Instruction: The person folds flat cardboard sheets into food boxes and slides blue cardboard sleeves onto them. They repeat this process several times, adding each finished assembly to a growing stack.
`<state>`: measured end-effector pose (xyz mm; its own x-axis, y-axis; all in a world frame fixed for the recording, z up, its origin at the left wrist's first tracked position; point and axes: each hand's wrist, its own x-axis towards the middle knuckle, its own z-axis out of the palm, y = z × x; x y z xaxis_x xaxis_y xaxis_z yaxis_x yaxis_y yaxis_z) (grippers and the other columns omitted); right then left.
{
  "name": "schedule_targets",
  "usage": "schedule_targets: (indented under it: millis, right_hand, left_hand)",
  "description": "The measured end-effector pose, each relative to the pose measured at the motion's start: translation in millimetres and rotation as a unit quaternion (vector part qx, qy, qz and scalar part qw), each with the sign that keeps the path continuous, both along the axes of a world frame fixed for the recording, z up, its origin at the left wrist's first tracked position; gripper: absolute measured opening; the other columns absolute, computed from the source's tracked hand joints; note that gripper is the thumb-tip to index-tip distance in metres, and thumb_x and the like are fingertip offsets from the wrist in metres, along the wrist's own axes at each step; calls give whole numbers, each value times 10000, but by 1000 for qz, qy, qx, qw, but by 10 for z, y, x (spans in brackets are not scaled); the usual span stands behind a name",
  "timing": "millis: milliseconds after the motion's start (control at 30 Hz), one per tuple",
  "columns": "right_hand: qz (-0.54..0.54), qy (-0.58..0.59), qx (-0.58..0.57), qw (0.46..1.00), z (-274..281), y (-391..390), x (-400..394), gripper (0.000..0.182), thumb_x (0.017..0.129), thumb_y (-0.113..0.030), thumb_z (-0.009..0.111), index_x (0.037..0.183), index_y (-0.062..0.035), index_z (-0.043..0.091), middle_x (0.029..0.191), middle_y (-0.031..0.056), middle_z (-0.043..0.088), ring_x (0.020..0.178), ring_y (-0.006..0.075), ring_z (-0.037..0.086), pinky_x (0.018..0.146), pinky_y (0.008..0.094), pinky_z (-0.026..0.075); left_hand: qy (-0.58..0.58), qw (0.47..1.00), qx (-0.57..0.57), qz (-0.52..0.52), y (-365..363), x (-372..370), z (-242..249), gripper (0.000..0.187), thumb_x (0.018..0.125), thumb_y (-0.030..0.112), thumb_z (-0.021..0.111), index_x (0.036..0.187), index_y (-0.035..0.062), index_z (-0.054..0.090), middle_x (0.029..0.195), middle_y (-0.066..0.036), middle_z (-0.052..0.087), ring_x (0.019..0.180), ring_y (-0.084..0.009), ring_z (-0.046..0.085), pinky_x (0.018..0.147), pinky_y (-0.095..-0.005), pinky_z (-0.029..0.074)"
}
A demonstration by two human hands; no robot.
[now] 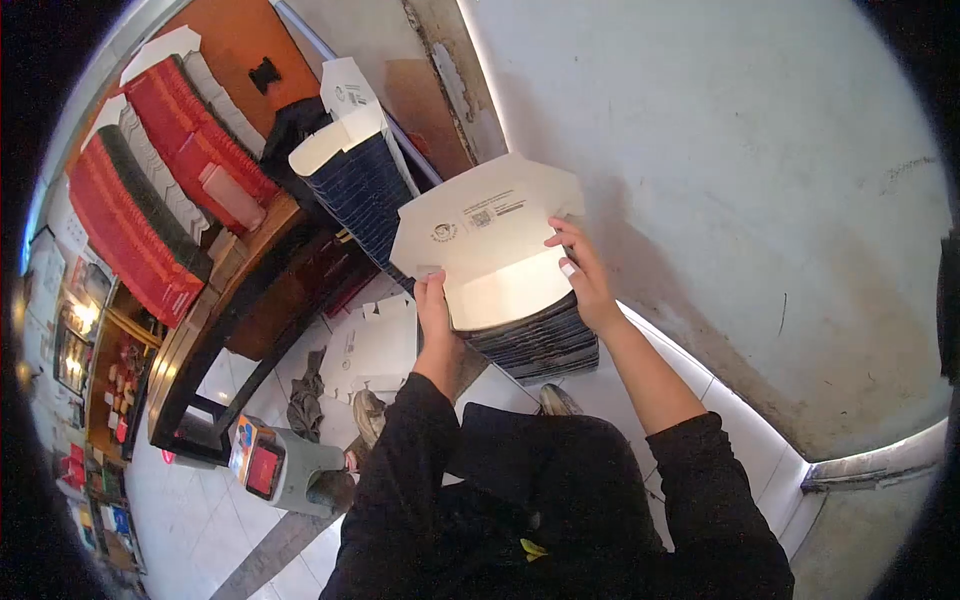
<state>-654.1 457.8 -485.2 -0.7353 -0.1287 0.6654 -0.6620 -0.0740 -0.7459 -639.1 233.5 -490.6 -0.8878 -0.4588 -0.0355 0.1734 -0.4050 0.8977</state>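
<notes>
Watching from afar through the head camera, I judge the step in hand to be handling the top carton, a pale-lined paper box at the centre of the frame, its printed flap raised toward the top. It sits at the head of a dark-sided stack of nested cartons, just above the person's knees in the picture. I have the left hand closed on the carton's left corner, thumb side up, most of its fingers hidden by the box. The right hand lies along the right edge, fingers loosely bent and a little apart, tips against the flap's lower right; I cannot tell whether it truly grips. As I read it, the next move calls for even, light pressure on both sides, so that the thin walls don't buckle or the stack beneath tilt. Both forearms rise from the bottom of the frame out of dark sleeves, the left running almost straight up, the right slanting inward from the lower right, wrists near the carton's rim. Another stack of cartons stands just beyond, toward the upper left.
</notes>
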Motion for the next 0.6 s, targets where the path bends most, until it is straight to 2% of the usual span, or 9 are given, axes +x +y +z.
schedule_targets:
  millis: [67,133,200,267,333,400,433,533,600]
  right_hand:
    - [9,2,15,1000,-33,2,12,235,882,-81,460,1104,-69,537,1402,125,435,1294,274,397,1042,373,328]
    - [-6,-35,-7,999,-73,39,55,236,902,-167,442,1098,-75,538,1409,106,438,1305,280,388,1037,389,332]
    - [-43,-27,-9,999,-303,160,6,487,915,-508,382,1089,-77,530,1414,106,439,1311,295,383,1061,437,299]
    - [-28,-64,-80,994,-549,242,78,609,906,-630,351,1085,-76,531,1405,170,428,1330,299,360,1101,433,256]
    - [16,-102,-154,983,-789,316,112,567,922,-598,355,1089,-86,531,1444,190,377,1342,317,343,1105,423,259]
    - [5,-160,-175,971,-821,322,168,541,942,-564,336,1102,-86,535,1469,190,347,1353,324,325,1111,420,247]
    - [9,-161,-173,972,-793,317,202,541,942,-564,336,1102,-86,535,1469,190,347,1353,324,325,1111,420,247]
    - [12,-160,-113,981,-648,295,231,517,963,-520,321,1127,-79,535,1480,194,332,1363,327,309,1115,421,234]
    - [-49,-109,-23,993,-589,192,315,519,970,-505,318,1146,-68,536,1480,200,333,1370,331,299,1115,432,228]
  left_hand:
    - [-17,1000,-12,14,-1,-37,-6,244,886,233,577,1007,28,524,1009,-93,560,918,-184,552,825,-315,464]
    - [-20,988,-153,33,28,-39,-49,210,881,193,579,980,20,515,999,-94,549,904,-186,551,820,-316,463]
    - [15,977,-202,72,157,9,-146,196,872,166,594,976,20,516,986,-95,551,886,-186,550,807,-321,464]
    - [81,944,-300,108,366,-6,-272,181,853,113,623,966,19,518,960,-96,554,849,-185,549,782,-330,466]
    - [76,950,-290,86,544,21,-296,167,851,80,623,954,12,510,947,-89,542,808,-167,548,750,-315,469]
    - [92,955,-267,85,614,15,-295,157,866,75,615,944,6,498,925,-79,526,772,-145,543,730,-290,468]
    - [93,971,-216,45,589,40,-280,149,889,78,597,951,3,485,917,-65,515,778,-123,534,726,-278,465]
    - [106,978,-179,12,419,70,-251,151,900,82,592,972,10,481,914,-54,521,788,-110,526,728,-264,458]
    - [76,981,-177,0,313,125,-249,152,909,88,587,984,17,476,906,-40,527,807,-101,519,736,-254,450]
